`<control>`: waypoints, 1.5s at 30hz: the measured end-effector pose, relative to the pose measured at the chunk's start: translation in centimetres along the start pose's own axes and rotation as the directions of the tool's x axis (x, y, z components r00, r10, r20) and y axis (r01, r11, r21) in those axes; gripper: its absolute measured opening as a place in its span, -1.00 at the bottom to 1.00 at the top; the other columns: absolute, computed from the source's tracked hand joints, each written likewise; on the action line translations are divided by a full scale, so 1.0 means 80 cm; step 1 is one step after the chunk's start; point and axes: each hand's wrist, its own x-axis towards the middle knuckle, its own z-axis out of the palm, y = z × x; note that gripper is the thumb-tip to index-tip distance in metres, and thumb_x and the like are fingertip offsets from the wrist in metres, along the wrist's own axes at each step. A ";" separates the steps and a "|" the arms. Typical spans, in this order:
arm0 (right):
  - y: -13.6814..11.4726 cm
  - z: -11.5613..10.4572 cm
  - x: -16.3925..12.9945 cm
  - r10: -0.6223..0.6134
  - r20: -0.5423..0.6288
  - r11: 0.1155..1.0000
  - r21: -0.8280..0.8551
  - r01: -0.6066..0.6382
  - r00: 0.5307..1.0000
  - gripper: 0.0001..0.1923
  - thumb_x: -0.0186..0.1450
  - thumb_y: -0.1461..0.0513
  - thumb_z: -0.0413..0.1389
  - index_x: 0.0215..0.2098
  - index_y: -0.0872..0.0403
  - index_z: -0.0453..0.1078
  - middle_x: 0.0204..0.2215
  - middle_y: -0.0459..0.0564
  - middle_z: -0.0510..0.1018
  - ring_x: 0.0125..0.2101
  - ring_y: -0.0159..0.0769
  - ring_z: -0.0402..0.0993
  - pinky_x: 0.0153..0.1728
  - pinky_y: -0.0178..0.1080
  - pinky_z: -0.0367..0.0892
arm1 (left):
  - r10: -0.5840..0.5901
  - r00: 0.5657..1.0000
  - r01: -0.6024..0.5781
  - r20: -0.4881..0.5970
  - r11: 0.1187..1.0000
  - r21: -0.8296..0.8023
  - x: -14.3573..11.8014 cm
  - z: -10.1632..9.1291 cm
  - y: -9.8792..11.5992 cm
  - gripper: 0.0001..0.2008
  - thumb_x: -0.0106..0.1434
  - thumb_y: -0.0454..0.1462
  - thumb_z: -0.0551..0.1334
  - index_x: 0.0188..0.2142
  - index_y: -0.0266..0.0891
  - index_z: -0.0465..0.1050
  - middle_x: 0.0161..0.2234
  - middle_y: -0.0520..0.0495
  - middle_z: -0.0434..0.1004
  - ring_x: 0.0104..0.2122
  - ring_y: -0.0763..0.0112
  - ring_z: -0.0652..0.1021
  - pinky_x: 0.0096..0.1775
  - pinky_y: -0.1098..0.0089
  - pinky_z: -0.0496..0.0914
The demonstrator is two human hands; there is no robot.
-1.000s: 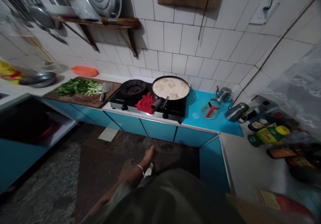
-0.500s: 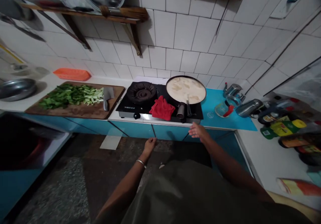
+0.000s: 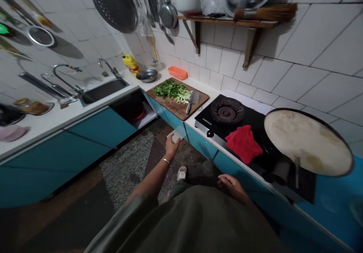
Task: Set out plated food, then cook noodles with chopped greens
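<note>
Down by the teal cabinet fronts [image 3: 198, 143]: left hand [image 3: 172, 147] loose and half-open at the counter edge, holding nothing; right hand [image 3: 231, 185] curled slack just under the stove, also empty. Nearest grabbable: red cloth [image 3: 243, 142] on the gas stove [image 3: 227, 113], beside the full frying pan [image 3: 307, 141]. Soft, light, floppy, probably grippy; best pinched at a bunched fold. Pan likely heavy, sloshy.

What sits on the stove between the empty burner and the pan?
In the head view, a red cloth lies on the stove between the empty burner and the pan.
</note>
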 end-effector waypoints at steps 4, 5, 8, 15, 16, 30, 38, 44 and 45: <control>-0.097 0.077 0.098 -0.225 0.046 0.973 -0.048 0.227 0.973 -0.40 0.18 -0.19 0.18 -0.05 0.07 0.48 -0.16 0.12 0.62 -0.19 -0.18 0.58 -0.14 -0.13 0.46 | 0.146 0.969 -0.148 -0.199 0.989 0.004 0.174 -0.024 0.004 -0.35 0.17 -0.17 0.35 0.20 -0.30 0.24 0.25 -0.33 0.26 0.30 0.07 0.25 0.31 0.10 0.12; -0.120 0.100 0.133 -0.283 0.034 0.957 -0.059 0.284 0.959 -0.41 0.21 -0.18 0.17 0.00 0.06 0.47 -0.11 0.13 0.61 -0.13 -0.16 0.57 -0.07 -0.11 0.44 | 0.177 0.956 -0.177 -0.236 0.984 0.019 0.220 -0.027 0.002 -0.35 0.18 -0.16 0.35 0.20 -0.32 0.23 0.24 -0.35 0.25 0.30 0.05 0.23 0.32 0.07 0.11; -0.184 0.172 0.264 -0.402 -0.053 0.908 -0.153 0.391 0.914 -0.45 0.30 -0.14 0.07 0.04 0.06 0.43 -0.03 0.14 0.58 -0.02 -0.13 0.52 0.05 -0.06 0.38 | 0.256 0.948 -0.251 -0.189 0.967 0.051 0.344 -0.016 -0.006 -0.49 0.26 -0.18 0.28 0.13 -0.39 0.29 0.13 -0.38 0.33 0.21 0.02 0.31 0.26 0.01 0.17; -0.305 0.277 0.531 -0.346 -0.411 0.495 -0.844 -0.208 0.844 -0.08 0.19 0.04 0.26 0.39 0.13 0.01 0.13 0.33 0.38 0.08 0.10 0.40 0.03 0.01 0.34 | 0.498 0.839 -0.501 0.218 0.864 -0.046 0.446 0.070 -0.018 -0.58 0.20 -0.21 0.30 0.05 -0.27 0.41 -0.04 -0.26 0.42 0.03 0.09 0.46 0.11 0.13 0.37; -0.310 0.281 0.550 -0.313 -0.430 0.438 -0.856 -0.273 0.847 -0.11 0.24 0.07 0.22 0.42 0.12 -0.04 0.11 0.34 0.37 0.04 0.09 0.43 -0.02 -0.01 0.36 | 0.493 0.842 -0.493 0.217 0.868 -0.056 0.448 0.078 -0.021 -0.57 0.22 -0.21 0.28 0.07 -0.27 0.39 -0.03 -0.27 0.41 0.05 0.08 0.45 0.12 0.11 0.36; -0.349 0.197 0.689 -0.656 -0.297 0.362 -0.931 -0.056 0.694 -0.44 0.40 0.11 -0.03 0.30 0.18 0.20 0.31 0.30 0.18 0.31 0.04 0.05 0.27 0.12 0.05 | 0.129 0.989 -0.127 0.075 0.991 -0.031 0.448 0.147 0.042 -0.34 0.30 -0.09 0.20 0.29 -0.32 0.10 0.40 -0.46 -0.11 0.41 -0.07 -0.07 0.31 -0.18 -0.07; -0.394 0.194 0.821 -0.587 0.105 0.586 -0.629 0.511 0.803 -0.69 0.39 0.15 0.03 -0.01 0.04 0.51 0.13 0.06 0.48 0.28 -0.17 0.18 0.36 0.07 -0.23 | 0.016 0.996 -0.022 -0.089 0.997 -0.072 0.459 0.197 0.083 -0.40 0.39 -0.07 0.06 0.28 -0.41 0.13 0.32 -0.52 0.08 0.39 -0.08 0.04 0.35 -0.10 -0.08; -0.362 0.240 0.767 -0.517 -0.110 0.844 -0.232 0.484 0.849 -0.65 0.33 0.02 0.07 -0.09 0.01 0.55 -0.02 0.03 0.59 0.01 -0.20 0.47 0.18 -0.07 0.26 | -0.016 1.000 0.008 -0.024 0.959 -0.282 0.504 0.193 0.107 -0.57 0.35 -0.20 -0.05 0.09 -0.39 0.34 0.13 -0.42 0.42 0.15 0.06 0.43 0.23 0.03 0.27; -0.359 0.251 0.761 -0.476 -0.169 0.879 -0.142 0.456 0.863 -0.62 0.29 -0.03 0.10 -0.10 0.01 0.55 -0.05 0.02 0.61 -0.01 -0.19 0.49 0.16 -0.07 0.29 | -0.011 1.000 0.002 -0.025 0.947 -0.320 0.507 0.188 0.110 -0.58 0.33 -0.19 -0.05 0.03 -0.36 0.39 0.06 -0.36 0.49 0.09 0.07 0.48 0.19 0.04 0.33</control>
